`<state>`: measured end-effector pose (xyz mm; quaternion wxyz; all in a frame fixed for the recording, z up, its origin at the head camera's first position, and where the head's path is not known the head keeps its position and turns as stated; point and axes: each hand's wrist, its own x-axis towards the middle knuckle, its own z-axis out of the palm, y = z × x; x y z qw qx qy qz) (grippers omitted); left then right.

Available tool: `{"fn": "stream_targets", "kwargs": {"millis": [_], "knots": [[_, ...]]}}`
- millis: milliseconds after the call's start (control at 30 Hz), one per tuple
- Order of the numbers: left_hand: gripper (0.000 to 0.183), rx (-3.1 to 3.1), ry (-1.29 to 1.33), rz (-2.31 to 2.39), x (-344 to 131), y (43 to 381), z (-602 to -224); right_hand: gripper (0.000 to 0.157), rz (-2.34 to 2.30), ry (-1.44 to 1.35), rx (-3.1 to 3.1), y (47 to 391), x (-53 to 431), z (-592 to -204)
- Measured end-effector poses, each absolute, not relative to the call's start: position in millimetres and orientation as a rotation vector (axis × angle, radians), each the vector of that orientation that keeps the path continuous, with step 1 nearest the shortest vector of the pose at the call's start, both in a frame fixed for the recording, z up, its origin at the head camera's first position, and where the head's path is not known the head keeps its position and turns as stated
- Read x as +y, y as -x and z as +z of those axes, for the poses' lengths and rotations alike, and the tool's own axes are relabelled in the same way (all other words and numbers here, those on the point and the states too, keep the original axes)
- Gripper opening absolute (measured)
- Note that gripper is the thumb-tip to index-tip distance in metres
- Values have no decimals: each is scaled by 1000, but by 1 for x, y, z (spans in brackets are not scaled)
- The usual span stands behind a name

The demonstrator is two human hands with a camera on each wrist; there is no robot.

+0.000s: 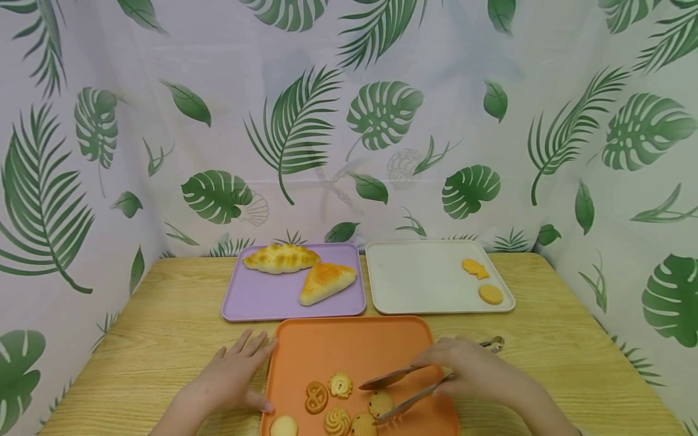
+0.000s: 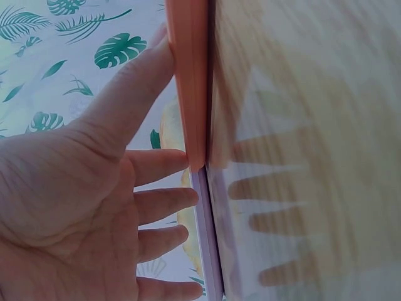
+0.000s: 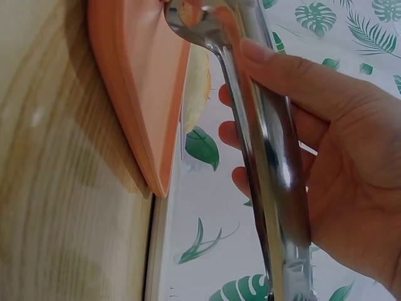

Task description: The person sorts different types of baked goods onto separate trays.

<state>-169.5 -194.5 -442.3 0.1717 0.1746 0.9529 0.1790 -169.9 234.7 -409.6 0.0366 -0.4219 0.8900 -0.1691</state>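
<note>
My right hand [image 1: 471, 370] holds metal tongs [image 3: 285, 157], thumb on one side and fingers on the other. Over the orange tray [image 1: 349, 345], the tongs' spread tips lie on either side of a round dotted cookie [image 1: 381, 402]. Around it on the tray are a second dotted cookie [image 1: 363, 426], a swirl cookie [image 1: 337, 421], a pretzel-shaped cookie [image 1: 316, 398], a scalloped cookie [image 1: 340, 385] and a pale round cookie [image 1: 284, 427]. At the tray's left edge, my left hand [image 1: 231, 375] has its fingers straight and spread, thumb at the rim.
Behind, a purple tray [image 1: 262, 303] carries a braided bread [image 1: 282, 259] and a triangular bread [image 1: 327, 282]. Right of that, a white tray [image 1: 414, 278] bears a fish-shaped cracker [image 1: 475, 268] and a round biscuit [image 1: 491, 295]. Leaf-print cloth encloses the wooden table [image 1: 567, 351].
</note>
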Motion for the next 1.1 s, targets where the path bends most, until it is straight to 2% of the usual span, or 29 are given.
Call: {"fn": "stream_targets", "kwargs": {"millis": [100,300,833,1100], "knots": [[111,2704,-494,508,-195,170,-443,42,-496,1357,2778,170,233,-411],[111,2705,-492,505,-196,171,-444,38,-491,1304,2868,173,234,-412],[111,2698,-495,514,-196,171,-444,42,-501,1282,3010,180,256,-406],[112,2700,-490,496,-196,172,-446,45,-482,1150,3150,182,276,-396]]}}
